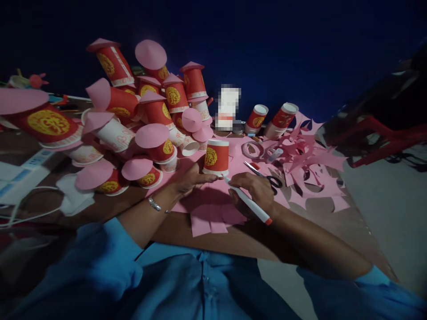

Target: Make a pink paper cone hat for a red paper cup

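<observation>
At ten o'clock from the red cup, pink-topped cups (172,95) stand in a leaning heap. The left hand (191,180), at seven to eight o'clock, is partly closed on the red cup (220,156) near its lower end, thumb stretched along the bottom rim. The right hand (256,189), at five o'clock, curls around a white marker (251,206), tip at that rim; contact is unclear. Scissors (274,181) lie at four o'clock, pink paper scraps (315,161) at three.
</observation>
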A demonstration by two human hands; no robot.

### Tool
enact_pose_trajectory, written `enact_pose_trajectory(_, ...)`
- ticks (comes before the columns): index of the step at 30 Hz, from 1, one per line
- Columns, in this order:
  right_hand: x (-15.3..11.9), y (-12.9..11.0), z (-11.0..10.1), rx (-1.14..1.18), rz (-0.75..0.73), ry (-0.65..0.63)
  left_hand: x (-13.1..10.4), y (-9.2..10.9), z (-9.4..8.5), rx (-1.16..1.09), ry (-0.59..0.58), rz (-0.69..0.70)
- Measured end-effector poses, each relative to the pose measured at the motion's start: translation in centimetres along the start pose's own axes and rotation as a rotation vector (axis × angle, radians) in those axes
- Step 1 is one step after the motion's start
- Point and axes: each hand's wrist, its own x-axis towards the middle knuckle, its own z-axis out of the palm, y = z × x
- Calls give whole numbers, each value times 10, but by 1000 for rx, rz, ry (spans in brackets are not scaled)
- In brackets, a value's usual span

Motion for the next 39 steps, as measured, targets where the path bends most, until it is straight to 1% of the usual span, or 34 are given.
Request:
enact_pose_trajectory(6,-2,2,1,-5,-11,-7,0,2,3,26,8,-7)
enact_pose_trajectory(12,0,3,-1,-27,-13,-40,0,1,2,-12,-10,0)
enact_pose_trajectory(15,-1,3,-2,-27,-23,-50,0,2,3,-11,-23,18)
enact_pose_trajectory(18,-2,2,-1,-27,-23,-48,0,3,4,2,-12,30)
enact_pose_trajectory(26,-2,2,0,-67,-37,-58,-1,0,1,34,26,-38)
enact_pose_trajectory(30,-3,3,-1,-62,-19,-76,-2,1,1,34,9,-40)
enact_pose_trajectory(34,-4,3,0,-49,-12,-65,-3,2,2,34,4,-43)
enact_pose_trajectory(39,-4,3,0,-67,-11,-78,-2,2,2,77,5,-38)
